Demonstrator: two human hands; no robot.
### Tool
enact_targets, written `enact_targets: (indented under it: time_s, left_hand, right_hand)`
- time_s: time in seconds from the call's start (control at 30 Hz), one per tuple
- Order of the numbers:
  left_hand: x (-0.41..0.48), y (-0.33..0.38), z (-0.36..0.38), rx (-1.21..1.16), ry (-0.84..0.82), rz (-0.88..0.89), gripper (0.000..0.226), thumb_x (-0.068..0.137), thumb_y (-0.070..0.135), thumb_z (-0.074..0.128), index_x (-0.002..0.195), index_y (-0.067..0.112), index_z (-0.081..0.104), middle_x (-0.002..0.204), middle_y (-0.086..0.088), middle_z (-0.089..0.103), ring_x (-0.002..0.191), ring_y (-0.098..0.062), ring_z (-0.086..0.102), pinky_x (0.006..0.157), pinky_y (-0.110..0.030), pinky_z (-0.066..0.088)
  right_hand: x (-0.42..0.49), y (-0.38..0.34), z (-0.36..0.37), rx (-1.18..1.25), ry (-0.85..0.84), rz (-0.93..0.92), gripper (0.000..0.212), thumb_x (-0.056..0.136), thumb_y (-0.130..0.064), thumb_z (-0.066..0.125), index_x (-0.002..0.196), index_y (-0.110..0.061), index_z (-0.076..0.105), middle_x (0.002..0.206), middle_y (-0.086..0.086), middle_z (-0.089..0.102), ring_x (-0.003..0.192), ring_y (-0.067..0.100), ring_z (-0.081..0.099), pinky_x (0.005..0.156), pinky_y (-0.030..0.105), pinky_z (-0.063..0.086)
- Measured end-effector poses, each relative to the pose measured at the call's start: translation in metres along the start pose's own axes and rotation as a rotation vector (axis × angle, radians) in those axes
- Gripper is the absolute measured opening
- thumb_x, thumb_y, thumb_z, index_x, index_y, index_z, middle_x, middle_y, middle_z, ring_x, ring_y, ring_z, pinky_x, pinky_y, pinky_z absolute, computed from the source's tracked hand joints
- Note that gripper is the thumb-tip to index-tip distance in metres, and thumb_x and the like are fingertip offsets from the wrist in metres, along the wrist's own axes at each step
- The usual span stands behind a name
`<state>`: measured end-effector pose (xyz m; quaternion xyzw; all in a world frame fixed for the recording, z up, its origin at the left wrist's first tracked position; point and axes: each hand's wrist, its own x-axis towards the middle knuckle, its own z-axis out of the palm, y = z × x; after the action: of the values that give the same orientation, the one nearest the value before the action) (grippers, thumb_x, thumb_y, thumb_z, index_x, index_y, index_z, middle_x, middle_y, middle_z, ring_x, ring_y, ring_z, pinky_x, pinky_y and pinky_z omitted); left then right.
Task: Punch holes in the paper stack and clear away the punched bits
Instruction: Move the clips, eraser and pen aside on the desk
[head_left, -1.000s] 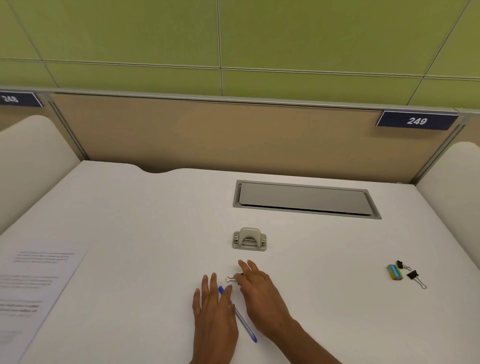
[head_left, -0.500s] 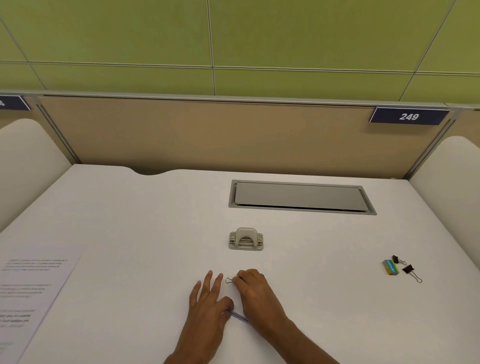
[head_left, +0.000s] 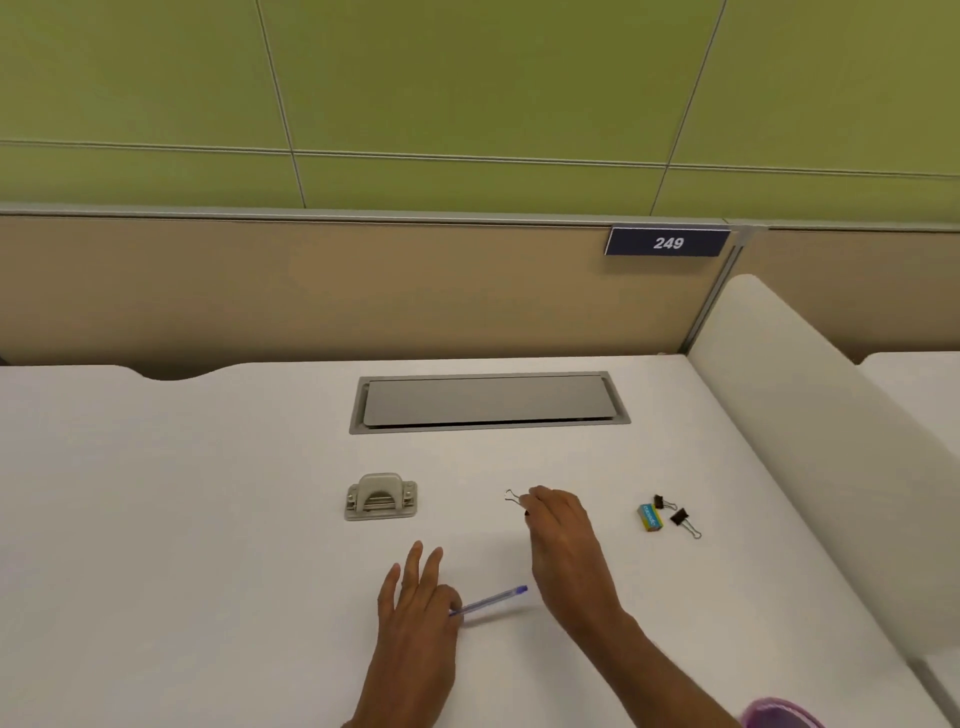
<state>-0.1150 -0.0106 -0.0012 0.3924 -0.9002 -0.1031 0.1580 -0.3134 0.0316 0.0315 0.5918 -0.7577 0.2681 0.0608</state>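
A grey hole punch (head_left: 381, 496) stands on the white desk (head_left: 182, 519), left of centre. To its right, my right hand (head_left: 563, 535) pinches a small black binder clip (head_left: 513, 497), whose wire handles stick out to the left of my fingertips. Nearer the front, my left hand (head_left: 415, 618) has three fingers stretched forward while its thumb holds the end of a blue pen (head_left: 491, 601). The pen points right and casts a shadow on the desk. No paper stack is in view.
Two black binder clips (head_left: 679, 518) and a small blue-yellow box (head_left: 649, 517) lie at the right. A grey cable hatch (head_left: 488, 402) is set into the desk at the back. A white side partition (head_left: 810, 441) bounds the right. Something purple (head_left: 779, 714) shows at the bottom right.
The view has swung right and the printed sheet at the left has left the frame. My right hand carried the binder clip away to the right. The pen now points right from my left hand.
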Motion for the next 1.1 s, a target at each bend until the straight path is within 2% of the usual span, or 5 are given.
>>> enact_targets:
  time_s: [0.33,0.63,0.8,0.97,1.1]
  left_hand:
    - [0.055,0.129,0.051,-0.075,0.015,0.14,0.017,0.072,0.014,0.082,0.073,0.022,0.067,0.131,-0.012,0.067,0.132,-0.034,0.054,0.108,-0.043,0.027]
    - [0.092,0.19,0.111,0.006,-0.063,0.192,0.015,0.067,0.024,0.084,0.069,0.025,0.069,0.128,-0.008,0.069,0.128,-0.03,0.059,0.109,-0.043,0.03]
    - [0.107,0.206,0.122,0.025,-0.072,0.18,0.015,0.064,0.025,0.085,0.067,0.022,0.07,0.127,-0.01,0.07,0.127,-0.03,0.06,0.101,-0.05,0.053]
    - [0.111,0.204,0.129,0.041,-0.045,0.2,0.011,0.072,0.022,0.081,0.071,0.022,0.071,0.134,-0.011,0.066,0.134,-0.031,0.053,0.111,-0.046,0.033]
    - [0.119,0.207,0.135,0.026,-0.08,0.204,0.013,0.07,0.026,0.086,0.074,0.024,0.073,0.134,-0.01,0.066,0.134,-0.031,0.053,0.115,-0.046,0.038]
  right_hand:
    - [-0.006,0.143,-0.066,-0.105,0.033,0.187,0.039,0.076,0.016,0.071,0.112,0.0,0.068,0.11,0.013,0.069,0.102,0.033,0.063,0.086,0.043,0.056]
    - [-0.015,0.218,-0.055,-0.171,-0.068,0.209,0.049,0.059,0.016,0.086,0.105,0.005,0.072,0.102,0.02,0.073,0.093,0.038,0.07,0.079,0.044,0.06]
    - [-0.011,0.231,-0.048,-0.138,-0.055,0.23,0.044,0.06,0.017,0.085,0.101,0.006,0.072,0.098,0.02,0.074,0.088,0.038,0.071,0.075,0.044,0.061]
    - [-0.005,0.225,-0.043,-0.074,-0.074,0.261,0.035,0.072,0.012,0.08,0.106,0.007,0.071,0.104,0.024,0.072,0.095,0.041,0.069,0.084,0.047,0.057]
    - [-0.007,0.23,-0.038,-0.055,-0.076,0.258,0.035,0.068,0.013,0.083,0.101,0.008,0.072,0.096,0.024,0.073,0.086,0.041,0.071,0.077,0.047,0.059]
